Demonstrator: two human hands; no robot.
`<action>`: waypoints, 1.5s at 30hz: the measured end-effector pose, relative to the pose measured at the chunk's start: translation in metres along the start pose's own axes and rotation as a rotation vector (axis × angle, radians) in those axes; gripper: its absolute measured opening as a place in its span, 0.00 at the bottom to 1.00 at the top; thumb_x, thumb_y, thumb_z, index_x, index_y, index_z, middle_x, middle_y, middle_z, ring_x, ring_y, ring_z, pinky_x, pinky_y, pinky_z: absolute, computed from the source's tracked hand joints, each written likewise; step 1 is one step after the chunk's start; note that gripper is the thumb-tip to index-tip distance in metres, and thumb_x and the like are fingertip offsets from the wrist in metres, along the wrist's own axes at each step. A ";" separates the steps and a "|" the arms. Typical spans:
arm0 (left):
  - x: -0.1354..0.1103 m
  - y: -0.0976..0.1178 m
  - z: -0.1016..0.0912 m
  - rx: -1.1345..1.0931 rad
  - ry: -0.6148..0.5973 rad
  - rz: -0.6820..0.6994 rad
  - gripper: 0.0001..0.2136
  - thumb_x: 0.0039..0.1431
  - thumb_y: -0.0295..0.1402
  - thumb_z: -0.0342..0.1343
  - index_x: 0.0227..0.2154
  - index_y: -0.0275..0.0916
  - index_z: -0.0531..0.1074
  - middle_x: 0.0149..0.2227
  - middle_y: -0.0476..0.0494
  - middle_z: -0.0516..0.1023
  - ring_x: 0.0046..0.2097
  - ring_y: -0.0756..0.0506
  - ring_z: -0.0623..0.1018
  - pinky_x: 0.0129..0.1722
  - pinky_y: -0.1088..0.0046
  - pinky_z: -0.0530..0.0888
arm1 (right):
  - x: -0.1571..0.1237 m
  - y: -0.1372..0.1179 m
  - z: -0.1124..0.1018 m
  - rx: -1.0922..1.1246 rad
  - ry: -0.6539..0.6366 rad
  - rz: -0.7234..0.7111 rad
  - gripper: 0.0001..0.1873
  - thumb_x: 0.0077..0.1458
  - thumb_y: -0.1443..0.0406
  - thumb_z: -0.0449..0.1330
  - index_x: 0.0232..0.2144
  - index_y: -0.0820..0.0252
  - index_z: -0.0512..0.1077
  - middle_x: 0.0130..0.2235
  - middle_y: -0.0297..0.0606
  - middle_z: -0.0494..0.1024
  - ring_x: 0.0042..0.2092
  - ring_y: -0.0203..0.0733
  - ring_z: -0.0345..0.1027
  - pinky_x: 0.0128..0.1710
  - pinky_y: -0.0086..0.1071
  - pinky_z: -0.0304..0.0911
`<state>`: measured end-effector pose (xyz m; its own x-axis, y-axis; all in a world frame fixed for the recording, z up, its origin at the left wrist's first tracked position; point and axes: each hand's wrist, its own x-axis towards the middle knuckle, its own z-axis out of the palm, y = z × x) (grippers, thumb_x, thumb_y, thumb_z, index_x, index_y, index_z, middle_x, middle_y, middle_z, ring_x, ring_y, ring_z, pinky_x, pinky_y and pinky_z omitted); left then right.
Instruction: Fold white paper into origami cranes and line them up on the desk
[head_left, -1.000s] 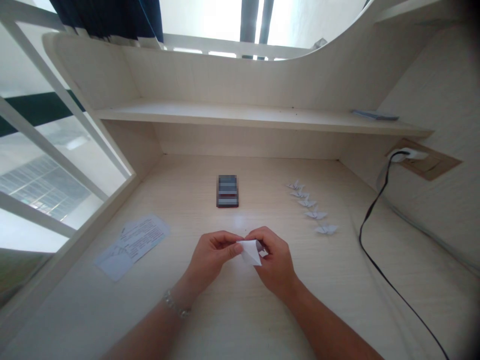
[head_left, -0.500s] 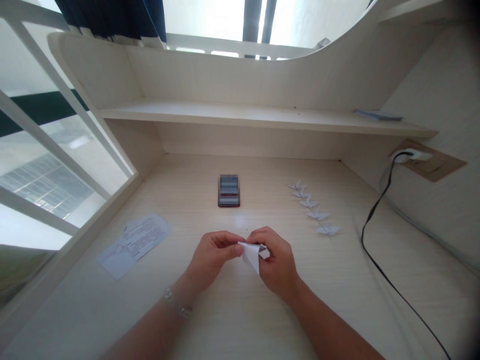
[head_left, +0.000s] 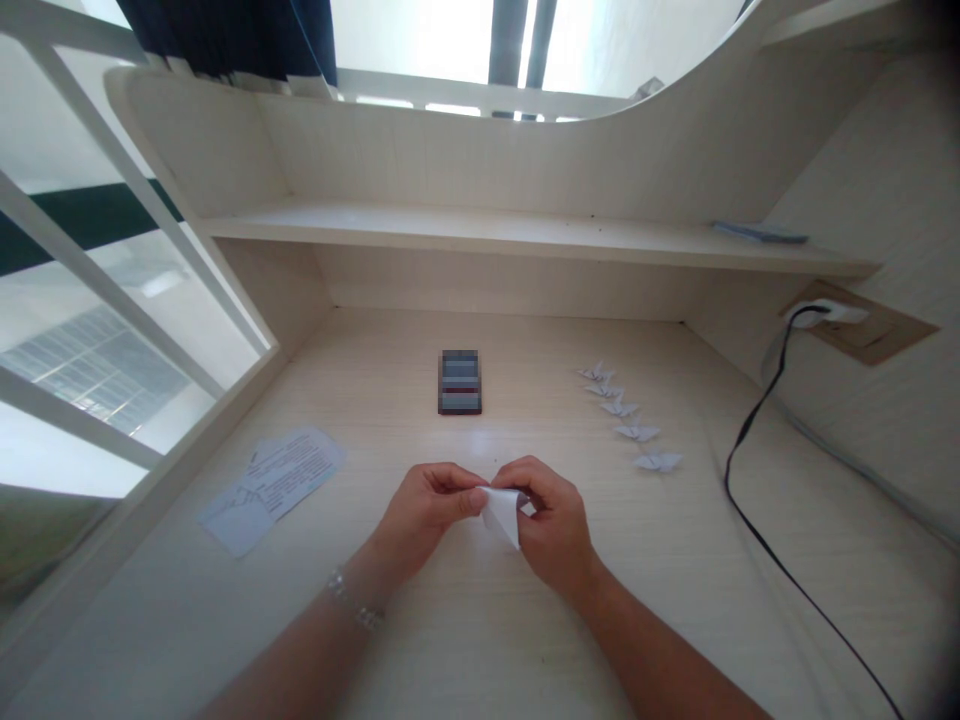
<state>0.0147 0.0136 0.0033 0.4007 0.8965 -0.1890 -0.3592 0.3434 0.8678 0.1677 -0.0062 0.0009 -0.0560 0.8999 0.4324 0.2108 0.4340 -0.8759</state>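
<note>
A small folded piece of white paper (head_left: 501,516) is held between my two hands, a little above the desk. My left hand (head_left: 439,505) pinches its upper left corner between thumb and fingers. Around its right side my right hand (head_left: 551,515) is closed, with the fingers curled behind a fold. The far side of the paper is hidden by the fingers. To the right of my hands, several small folded paper cranes (head_left: 637,433) stand in a slanting row. Beyond my hands lies a dark phone (head_left: 460,382) with a blurred screen.
Printed paper sheets (head_left: 274,490) lie at the left of the desk (head_left: 420,660). A black cable (head_left: 765,540) runs from a wall socket (head_left: 862,322) down the right side. Above the back edge is a shelf (head_left: 480,228) with a flat bluish item (head_left: 759,233).
Hardly anything differs. Both hands keep their hold on the folded paper, and the whole view has shifted very slightly.
</note>
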 end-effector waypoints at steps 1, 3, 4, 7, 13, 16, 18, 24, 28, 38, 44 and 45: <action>0.000 0.000 0.000 -0.009 0.010 -0.008 0.06 0.40 0.28 0.64 0.24 0.32 0.76 0.26 0.43 0.77 0.29 0.49 0.74 0.32 0.72 0.68 | 0.000 0.000 0.000 0.018 -0.006 0.023 0.04 0.45 0.69 0.60 0.28 0.59 0.71 0.29 0.37 0.72 0.32 0.38 0.66 0.31 0.31 0.63; 0.001 0.000 0.000 -0.026 0.042 -0.016 0.06 0.41 0.28 0.64 0.24 0.32 0.75 0.25 0.44 0.76 0.28 0.50 0.73 0.31 0.74 0.68 | 0.001 0.001 0.000 0.090 -0.006 0.104 0.04 0.47 0.68 0.59 0.29 0.59 0.71 0.30 0.37 0.73 0.32 0.38 0.67 0.30 0.30 0.64; 0.001 0.000 0.000 -0.036 0.065 -0.012 0.06 0.42 0.29 0.63 0.24 0.32 0.74 0.25 0.45 0.76 0.28 0.51 0.73 0.31 0.74 0.68 | 0.002 0.002 0.000 0.141 -0.001 0.158 0.04 0.48 0.67 0.59 0.30 0.60 0.71 0.29 0.37 0.73 0.31 0.38 0.67 0.30 0.30 0.64; 0.004 0.001 0.000 -0.065 0.139 0.032 0.07 0.44 0.30 0.62 0.26 0.34 0.73 0.27 0.46 0.75 0.29 0.52 0.72 0.32 0.74 0.69 | 0.004 0.006 0.001 0.308 0.025 0.302 0.08 0.51 0.62 0.57 0.33 0.61 0.70 0.29 0.37 0.74 0.29 0.37 0.68 0.29 0.30 0.66; 0.008 -0.004 0.000 -0.014 0.249 0.123 0.10 0.44 0.34 0.62 0.29 0.34 0.72 0.29 0.46 0.75 0.32 0.50 0.73 0.34 0.73 0.70 | 0.004 0.010 0.006 0.328 0.052 0.302 0.22 0.41 0.63 0.64 0.41 0.60 0.66 0.35 0.40 0.74 0.36 0.40 0.70 0.37 0.34 0.68; 0.008 -0.006 -0.002 0.077 0.197 0.099 0.10 0.44 0.34 0.62 0.29 0.33 0.72 0.28 0.45 0.76 0.31 0.50 0.74 0.34 0.73 0.70 | 0.004 0.011 0.006 0.188 0.143 0.281 0.19 0.44 0.65 0.62 0.41 0.60 0.67 0.34 0.38 0.74 0.33 0.37 0.69 0.33 0.31 0.68; 0.008 -0.005 -0.002 0.163 0.155 0.090 0.10 0.43 0.34 0.62 0.28 0.33 0.73 0.27 0.44 0.76 0.30 0.50 0.74 0.34 0.73 0.70 | 0.004 0.011 0.004 0.114 0.163 0.264 0.17 0.45 0.65 0.61 0.41 0.60 0.67 0.32 0.37 0.73 0.31 0.36 0.68 0.31 0.30 0.67; 0.006 -0.004 0.002 0.260 0.120 0.226 0.13 0.44 0.31 0.61 0.36 0.35 0.72 0.36 0.42 0.77 0.38 0.46 0.75 0.41 0.70 0.70 | 0.004 0.005 -0.001 -0.052 0.074 0.250 0.14 0.46 0.66 0.60 0.39 0.59 0.70 0.29 0.36 0.75 0.30 0.38 0.70 0.28 0.30 0.65; 0.004 -0.007 0.005 0.308 0.171 0.293 0.11 0.44 0.31 0.61 0.33 0.36 0.72 0.32 0.45 0.76 0.34 0.49 0.74 0.35 0.74 0.70 | 0.005 0.005 0.000 0.033 0.129 0.293 0.16 0.44 0.63 0.62 0.38 0.60 0.70 0.31 0.39 0.77 0.32 0.40 0.72 0.28 0.31 0.66; 0.002 -0.006 0.008 0.393 0.180 0.276 0.10 0.48 0.34 0.58 0.34 0.35 0.74 0.34 0.43 0.77 0.36 0.48 0.74 0.36 0.74 0.70 | 0.005 0.005 0.002 -0.013 0.185 0.257 0.06 0.45 0.63 0.62 0.28 0.60 0.74 0.30 0.37 0.77 0.32 0.39 0.70 0.32 0.32 0.67; 0.003 -0.008 0.006 0.454 0.153 0.268 0.12 0.50 0.35 0.56 0.36 0.36 0.75 0.33 0.44 0.78 0.33 0.47 0.75 0.34 0.73 0.71 | 0.004 0.004 0.002 -0.003 0.181 0.222 0.05 0.46 0.64 0.61 0.29 0.59 0.74 0.31 0.37 0.77 0.32 0.38 0.71 0.33 0.31 0.67; 0.003 -0.008 0.005 0.458 0.148 0.267 0.11 0.50 0.35 0.56 0.36 0.36 0.75 0.33 0.44 0.78 0.34 0.47 0.75 0.34 0.73 0.71 | 0.004 0.004 0.002 -0.001 0.176 0.213 0.05 0.47 0.64 0.61 0.29 0.59 0.74 0.31 0.37 0.77 0.33 0.38 0.71 0.34 0.31 0.67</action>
<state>0.0234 0.0122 -0.0015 0.2115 0.9769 0.0318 -0.0153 -0.0292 0.9995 0.1661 -0.0007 -0.0015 0.1605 0.9497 0.2691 0.2007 0.2355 -0.9509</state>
